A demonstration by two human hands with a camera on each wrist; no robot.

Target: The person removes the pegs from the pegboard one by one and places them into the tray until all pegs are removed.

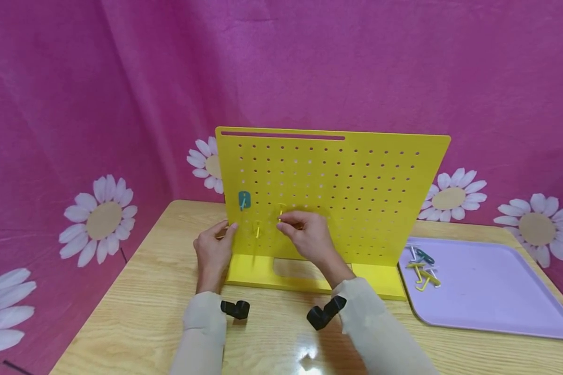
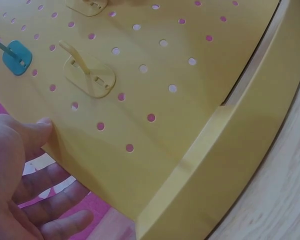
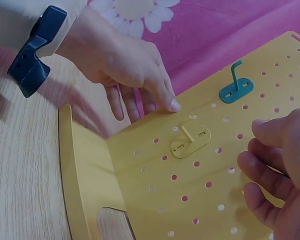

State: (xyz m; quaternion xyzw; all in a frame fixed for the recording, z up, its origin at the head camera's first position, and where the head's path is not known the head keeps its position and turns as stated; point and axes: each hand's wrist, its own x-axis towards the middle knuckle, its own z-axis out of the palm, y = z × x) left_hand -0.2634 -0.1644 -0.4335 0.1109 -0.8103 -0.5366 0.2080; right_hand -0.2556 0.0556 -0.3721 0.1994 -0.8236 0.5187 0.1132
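Standing upright on the wooden counter (image 1: 136, 312), the yellow pegboard (image 1: 356, 198) runs its long axis left to right, its holed face toward the person. The left hand (image 1: 212, 250) holds the board's 9 o'clock edge, thumb on the face and fingers behind it, its grip clamped on that edge. The right hand (image 1: 307, 234) pinches a yellow hook (image 1: 281, 212) against the board's lower left, its grip clamped on it. Another yellow hook (image 1: 257, 228) and a teal hook (image 1: 244, 200) sit nearby, prongs pointing outward. At 3 o'clock, a lilac tray (image 1: 497, 291) carries loose hooks (image 1: 422, 268).
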